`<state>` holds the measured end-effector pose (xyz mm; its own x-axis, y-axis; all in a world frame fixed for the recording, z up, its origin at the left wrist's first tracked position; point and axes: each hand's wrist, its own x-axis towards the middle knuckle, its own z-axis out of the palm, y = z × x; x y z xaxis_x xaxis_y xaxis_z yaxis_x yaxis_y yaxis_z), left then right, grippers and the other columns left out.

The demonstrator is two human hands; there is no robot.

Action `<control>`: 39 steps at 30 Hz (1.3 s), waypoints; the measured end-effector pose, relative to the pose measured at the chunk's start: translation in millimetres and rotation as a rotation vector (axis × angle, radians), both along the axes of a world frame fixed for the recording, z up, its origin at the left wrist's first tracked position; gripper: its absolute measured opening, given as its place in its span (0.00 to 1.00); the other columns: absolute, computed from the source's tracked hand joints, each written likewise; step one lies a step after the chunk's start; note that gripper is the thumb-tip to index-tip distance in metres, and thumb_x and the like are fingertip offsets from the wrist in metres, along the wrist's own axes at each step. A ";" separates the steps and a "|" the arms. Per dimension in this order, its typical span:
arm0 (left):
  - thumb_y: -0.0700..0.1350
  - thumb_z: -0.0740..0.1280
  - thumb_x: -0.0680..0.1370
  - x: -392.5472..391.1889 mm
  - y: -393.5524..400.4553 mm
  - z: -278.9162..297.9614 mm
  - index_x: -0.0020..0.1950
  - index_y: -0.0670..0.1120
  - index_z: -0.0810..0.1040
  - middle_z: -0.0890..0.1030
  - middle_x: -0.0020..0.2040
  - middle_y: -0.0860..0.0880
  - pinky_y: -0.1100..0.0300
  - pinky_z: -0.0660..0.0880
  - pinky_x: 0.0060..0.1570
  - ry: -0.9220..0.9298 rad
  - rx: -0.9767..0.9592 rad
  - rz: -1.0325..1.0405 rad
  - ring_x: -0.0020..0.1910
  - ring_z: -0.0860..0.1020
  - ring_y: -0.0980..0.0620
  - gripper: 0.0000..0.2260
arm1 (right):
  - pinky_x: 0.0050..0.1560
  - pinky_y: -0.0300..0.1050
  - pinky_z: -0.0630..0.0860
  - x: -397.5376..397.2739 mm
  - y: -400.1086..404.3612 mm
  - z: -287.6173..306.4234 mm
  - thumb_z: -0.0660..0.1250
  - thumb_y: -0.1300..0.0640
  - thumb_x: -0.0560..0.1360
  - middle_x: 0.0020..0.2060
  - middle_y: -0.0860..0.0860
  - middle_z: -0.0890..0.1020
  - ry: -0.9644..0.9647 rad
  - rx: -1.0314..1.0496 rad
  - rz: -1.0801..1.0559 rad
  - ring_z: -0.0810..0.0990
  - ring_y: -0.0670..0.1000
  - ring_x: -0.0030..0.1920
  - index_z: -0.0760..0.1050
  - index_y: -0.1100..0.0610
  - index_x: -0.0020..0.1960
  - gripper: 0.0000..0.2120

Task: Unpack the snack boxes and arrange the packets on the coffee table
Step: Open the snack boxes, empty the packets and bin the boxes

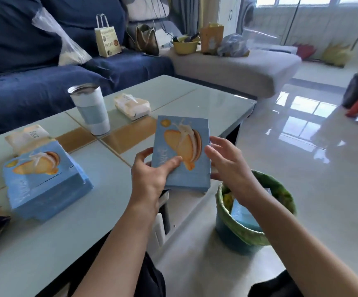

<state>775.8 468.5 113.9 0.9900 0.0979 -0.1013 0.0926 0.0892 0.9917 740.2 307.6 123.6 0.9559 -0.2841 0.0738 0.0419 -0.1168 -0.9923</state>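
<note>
Flat light-blue cardboard snack box [184,151] w/ a sandwich-biscuit picture on its face is held up in the air, above the near right corner of the pale glass-topped bench [71,232], face toward the camera, tilted a bit. Left hand [152,174] grips its lower left corner, thumb across the front, fingers behind. Right hand [227,163] is at the box's right edge, fingers spread & loosely curled; fingertips at or just off the edge, can't tell if it's truly gripping.

2nd light-blue snack box [45,181], same print, lies on the bench to the left, looks dented & partly opened. Just behind it, touching, a cream plastic tissue pack [27,136]. Further back, mid-bench: white & pale-blue tumbler w/ metal lid [91,109], upright. Beside it to the right, apart, a small white-and-tan wrapped packet [132,106] lying flat.

On the glossy tiled floor [302,168], right of the bench & under the right forearm: blue bin w/ green liner [253,219], w/ a light-blue carton inside.

Behind the bench: dark-blue sofa [34,93] w/ a small paper carrier bag [107,39] standing on it.
</note>
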 end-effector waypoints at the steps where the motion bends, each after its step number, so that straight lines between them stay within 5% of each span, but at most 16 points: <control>1: 0.44 0.81 0.64 1.4 -12.6 -2.8 0.59 0.52 0.71 0.81 0.49 0.45 0.54 0.81 0.42 -0.014 0.016 -0.006 0.43 0.82 0.48 0.29 | 0.54 0.60 0.79 -2.0 -6.8 -3.6 0.64 0.52 0.79 0.56 0.50 0.82 -0.006 -0.038 -0.013 0.81 0.52 0.56 0.71 0.52 0.68 0.18; 5: 0.46 0.82 0.62 4.7 -56.6 -15.4 0.61 0.53 0.71 0.81 0.49 0.44 0.60 0.81 0.38 -0.033 0.031 -0.058 0.44 0.83 0.48 0.32 | 0.49 0.55 0.81 -5.5 -34.5 -12.5 0.64 0.50 0.77 0.51 0.46 0.83 -0.017 -0.201 -0.074 0.83 0.50 0.50 0.75 0.47 0.62 0.13; 9: 0.45 0.81 0.65 4.6 -92.3 -35.0 0.62 0.51 0.70 0.79 0.50 0.47 0.72 0.74 0.28 -0.007 0.013 -0.156 0.44 0.80 0.53 0.30 | 0.47 0.51 0.81 -5.5 -67.7 -26.8 0.63 0.54 0.78 0.49 0.51 0.82 0.127 -0.329 -0.183 0.81 0.51 0.49 0.76 0.54 0.59 0.11; 13: 0.44 0.81 0.65 7.5 -122.5 -61.0 0.65 0.46 0.70 0.80 0.54 0.46 0.62 0.80 0.39 0.067 -0.016 -0.216 0.47 0.81 0.50 0.33 | 0.50 0.61 0.80 -2.2 -103.3 -43.4 0.64 0.55 0.74 0.45 0.58 0.84 0.261 -0.188 -0.245 0.83 0.60 0.48 0.79 0.61 0.48 0.10; 16: 0.45 0.78 0.70 11.3 -143.1 -87.2 0.65 0.48 0.69 0.80 0.55 0.44 0.53 0.81 0.45 0.155 -0.010 -0.272 0.50 0.82 0.46 0.27 | 0.43 0.51 0.83 -3.0 -129.2 -58.7 0.64 0.62 0.78 0.41 0.55 0.83 0.396 -0.070 -0.227 0.83 0.55 0.44 0.78 0.58 0.44 0.06; 19: 0.47 0.72 0.76 15.0 -164.7 -115.6 0.60 0.49 0.70 0.81 0.53 0.45 0.57 0.79 0.40 0.216 0.048 -0.317 0.45 0.82 0.49 0.16 | 0.33 0.43 0.78 -7.0 -150.3 -84.6 0.64 0.66 0.77 0.33 0.52 0.79 0.595 0.014 -0.219 0.80 0.51 0.36 0.75 0.58 0.39 0.08; 25: 0.63 0.66 0.71 20.5 -193.6 -177.5 0.58 0.51 0.75 0.79 0.56 0.46 0.53 0.79 0.44 0.244 0.376 -0.457 0.48 0.80 0.49 0.22 | 0.40 0.49 0.80 -9.9 -179.7 -130.4 0.59 0.71 0.76 0.46 0.59 0.80 0.740 0.169 -0.322 0.82 0.59 0.43 0.76 0.62 0.51 0.10; 30: 0.58 0.66 0.76 27.8 -208.7 -195.2 0.61 0.49 0.76 0.79 0.55 0.47 0.52 0.79 0.47 0.224 0.533 -0.587 0.50 0.80 0.48 0.19 | 0.34 0.44 0.77 -13.8 -194.0 -147.0 0.63 0.72 0.74 0.45 0.58 0.80 0.744 0.191 -0.315 0.80 0.55 0.43 0.76 0.61 0.52 0.10; 36: 0.53 0.65 0.78 33.3 -221.6 -207.9 0.66 0.49 0.68 0.76 0.60 0.48 0.48 0.77 0.53 0.247 0.645 -0.634 0.56 0.77 0.47 0.19 | 0.52 0.53 0.80 -5.6 -198.7 -172.9 0.70 0.70 0.71 0.50 0.57 0.79 0.794 0.095 -0.301 0.79 0.56 0.54 0.72 0.56 0.47 0.12; 39: 0.50 0.63 0.79 38.9 -226.2 -211.5 0.63 0.47 0.69 0.77 0.60 0.46 0.49 0.76 0.55 0.268 0.739 -0.646 0.56 0.77 0.46 0.15 | 0.52 0.57 0.81 0.3 -198.9 -179.9 0.73 0.66 0.68 0.51 0.56 0.79 0.837 -0.018 -0.279 0.80 0.57 0.53 0.72 0.56 0.52 0.16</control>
